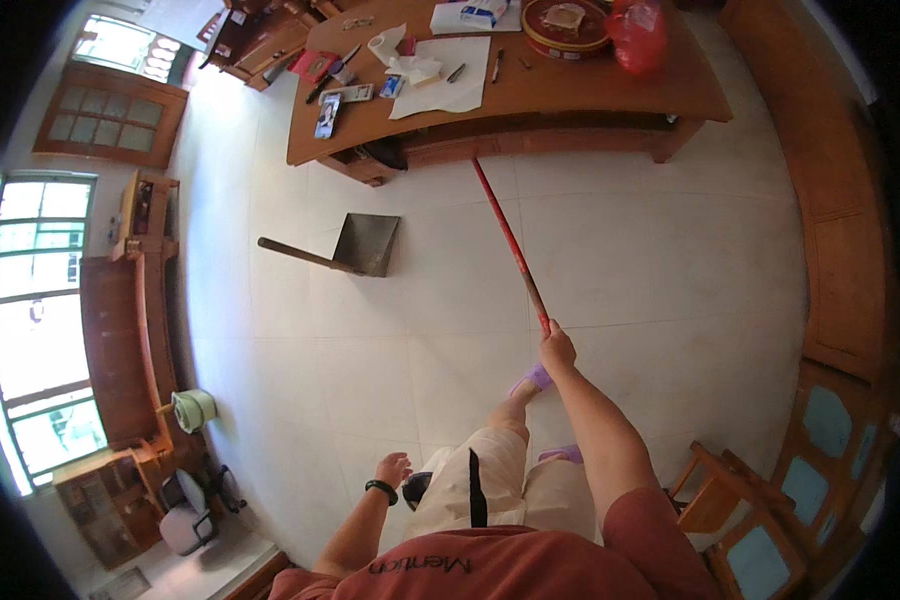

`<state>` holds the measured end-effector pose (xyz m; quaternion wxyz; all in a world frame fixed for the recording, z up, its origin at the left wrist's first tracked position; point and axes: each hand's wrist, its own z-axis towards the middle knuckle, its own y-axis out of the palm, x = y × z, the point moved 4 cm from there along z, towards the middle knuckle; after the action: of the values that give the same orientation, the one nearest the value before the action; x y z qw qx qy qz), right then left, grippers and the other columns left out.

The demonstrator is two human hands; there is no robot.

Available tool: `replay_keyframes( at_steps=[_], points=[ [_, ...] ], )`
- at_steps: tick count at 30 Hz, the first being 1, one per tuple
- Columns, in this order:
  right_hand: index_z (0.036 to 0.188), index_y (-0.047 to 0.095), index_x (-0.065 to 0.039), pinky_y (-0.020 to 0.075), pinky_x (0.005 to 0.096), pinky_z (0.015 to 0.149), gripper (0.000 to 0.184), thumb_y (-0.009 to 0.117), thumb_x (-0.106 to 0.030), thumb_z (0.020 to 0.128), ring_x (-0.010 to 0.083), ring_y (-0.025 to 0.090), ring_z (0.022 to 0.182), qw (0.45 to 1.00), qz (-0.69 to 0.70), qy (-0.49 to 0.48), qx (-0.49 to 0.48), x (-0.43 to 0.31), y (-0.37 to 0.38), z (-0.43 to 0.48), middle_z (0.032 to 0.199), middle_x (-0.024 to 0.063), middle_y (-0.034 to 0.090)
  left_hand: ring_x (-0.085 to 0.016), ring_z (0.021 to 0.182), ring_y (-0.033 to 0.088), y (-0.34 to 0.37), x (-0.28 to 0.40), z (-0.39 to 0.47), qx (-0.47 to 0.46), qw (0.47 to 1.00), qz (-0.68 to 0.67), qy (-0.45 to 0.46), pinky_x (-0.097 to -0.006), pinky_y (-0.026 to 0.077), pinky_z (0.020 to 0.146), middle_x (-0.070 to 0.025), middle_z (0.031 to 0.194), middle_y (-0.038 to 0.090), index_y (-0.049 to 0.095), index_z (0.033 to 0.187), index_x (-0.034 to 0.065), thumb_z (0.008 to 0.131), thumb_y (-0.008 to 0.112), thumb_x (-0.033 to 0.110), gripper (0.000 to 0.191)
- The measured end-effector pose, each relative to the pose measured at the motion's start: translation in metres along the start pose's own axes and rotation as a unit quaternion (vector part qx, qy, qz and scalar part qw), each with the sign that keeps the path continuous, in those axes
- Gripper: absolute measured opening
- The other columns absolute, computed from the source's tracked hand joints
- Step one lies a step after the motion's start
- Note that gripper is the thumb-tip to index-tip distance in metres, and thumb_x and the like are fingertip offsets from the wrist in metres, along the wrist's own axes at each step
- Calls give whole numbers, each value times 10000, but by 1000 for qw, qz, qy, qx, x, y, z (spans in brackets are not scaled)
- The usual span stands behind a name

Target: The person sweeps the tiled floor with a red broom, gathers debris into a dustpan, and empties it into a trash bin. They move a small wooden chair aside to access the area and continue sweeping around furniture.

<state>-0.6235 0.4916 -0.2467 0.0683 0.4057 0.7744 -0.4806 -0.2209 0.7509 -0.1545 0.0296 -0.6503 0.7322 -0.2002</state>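
My right hand (558, 349) is closed around the near end of a long red pole (511, 244). The pole slants away over the tiled floor, and its far end is hidden under the wooden table (570, 101). Low at my left side, my left hand (394, 469) holds nothing, its fingers apart, with a dark bracelet (382, 491) at the wrist. A metal dustpan (367, 244) with a long handle lies on the floor ahead, left of the pole.
On the table are a phone (328, 115), white paper (450, 86), a round red tin (562, 26) and a red plastic bag (636, 37). A green bucket (194, 410) stands at the left. Wooden chairs (742, 495) are at the lower right, beside wooden cabinets (844, 285).
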Motion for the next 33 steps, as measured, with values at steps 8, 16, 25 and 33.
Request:
replay_keyframes(
  at_steps=[8, 16, 25, 33],
  points=[
    [1096, 520, -126, 488, 507, 680, 270, 468, -317, 911, 407, 607, 804, 998, 41, -25, -36, -2, 43, 2, 847, 203, 634, -191, 765, 632, 13, -37, -7, -24, 999, -20, -36, -305, 525, 690, -96, 928, 624, 510, 1171, 25, 897, 524, 172, 311],
    [1160, 455, -129, 496, 501, 650, 314, 480, -310, 905, 399, 623, 772, 996, 51, -32, -61, -20, 92, 7, 807, 196, 642, -145, 743, 630, 9, -20, -12, -9, 1000, 0, 23, -255, 513, 647, -105, 930, 646, 557, 1136, 24, 877, 534, 155, 291],
    [1077, 499, -133, 487, 513, 676, 254, 464, -320, 908, 390, 621, 787, 994, -11, -87, -58, 3, 43, 22, 814, 191, 636, -193, 827, 633, 15, -13, -1, -41, 999, 21, 25, -314, 515, 746, -104, 1002, 621, 521, 1172, 29, 909, 519, 190, 309],
    [1147, 542, -180, 492, 464, 707, 300, 490, -307, 881, 351, 626, 822, 984, -166, -38, -56, 55, -107, 34, 913, 154, 648, -182, 754, 628, 39, 17, 0, -43, 997, -22, 52, -285, 507, 658, -102, 917, 628, 547, 1140, 14, 866, 538, 162, 312]
  ],
)
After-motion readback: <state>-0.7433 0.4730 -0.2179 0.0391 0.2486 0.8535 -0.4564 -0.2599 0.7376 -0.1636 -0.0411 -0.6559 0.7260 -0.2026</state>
